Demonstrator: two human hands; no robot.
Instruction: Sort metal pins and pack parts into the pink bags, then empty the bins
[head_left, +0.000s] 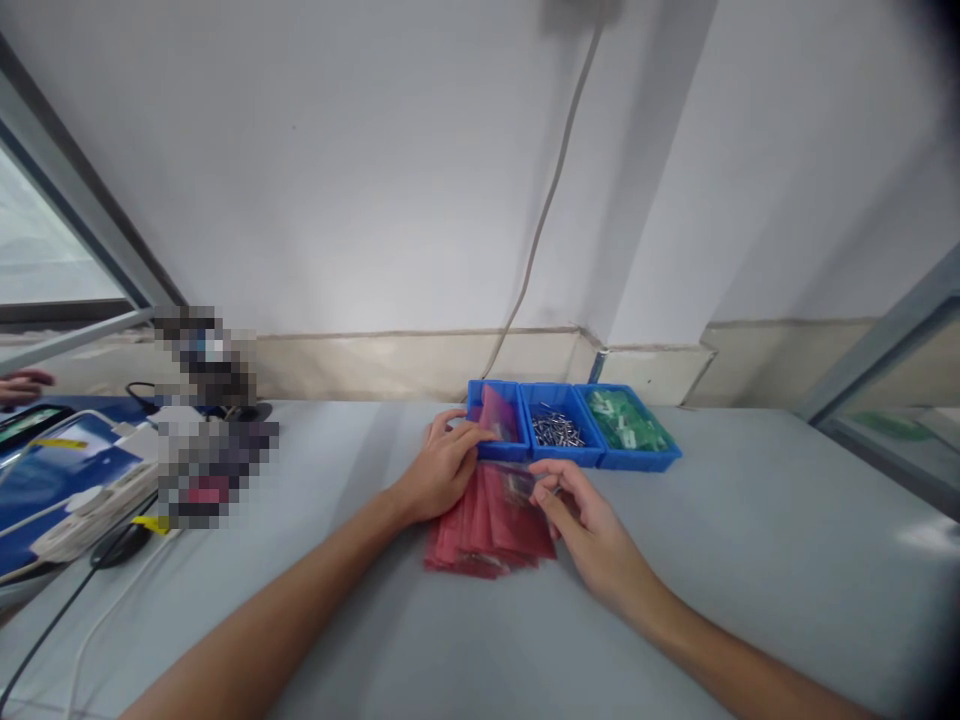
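A fanned stack of red plastic bags [469, 535] with clear upper parts lies on the table in front of three blue bins. My left hand [446, 465] rests at the stack's upper left, fingers stretched over the front rim of the left blue bin [499, 452]; its thumb is partly hidden. More red bag material [496, 412] stands in that bin, close to my left fingertips. At the top right of the stack, my right hand [581, 515] has thumb and fingers pinched at the clear edge of the uppermost bag. Anything small between those fingertips is hidden.
The middle blue bin [592, 455] holds many small metal pins [555, 430]. Green plastic bags [626, 420] fill the right bin. Cables, a power strip [94, 510] and a black mouse [121, 545] lie at left. Another person's hand [26, 387] shows at the far left edge.
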